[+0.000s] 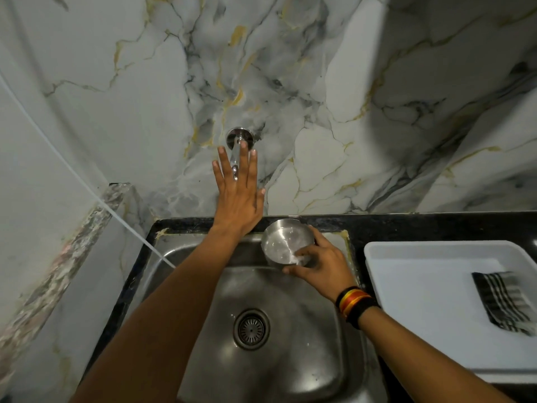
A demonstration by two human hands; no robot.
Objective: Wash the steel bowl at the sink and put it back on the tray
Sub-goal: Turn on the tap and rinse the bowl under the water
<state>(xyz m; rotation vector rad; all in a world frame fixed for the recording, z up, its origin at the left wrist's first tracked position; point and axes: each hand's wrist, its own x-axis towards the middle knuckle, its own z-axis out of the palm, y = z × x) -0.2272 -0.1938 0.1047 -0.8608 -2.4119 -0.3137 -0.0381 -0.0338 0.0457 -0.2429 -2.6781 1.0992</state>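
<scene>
**Now reaching for the tap, bowl waiting in hand**

Here the left hand (pixel 238 196) is stretching up with fingers spread and holding nothing, lying over the wall tap (pixel 239 141), probably to work it. The right hand (pixel 319 261) is gripping the steel bowl (pixel 286 245) by its rim, thumb inside, keeping it over the back edge of the sink (pixel 261 359), likely to catch water. The white tray (pixel 406 251) is sitting just beside the sink, carrying a striped cloth (pixel 502 303).

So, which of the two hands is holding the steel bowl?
The right hand, the one with the striped bands at its wrist, grips the steel bowl over the sink. The left hand is open, fingers spread, up at the wall tap.
</scene>
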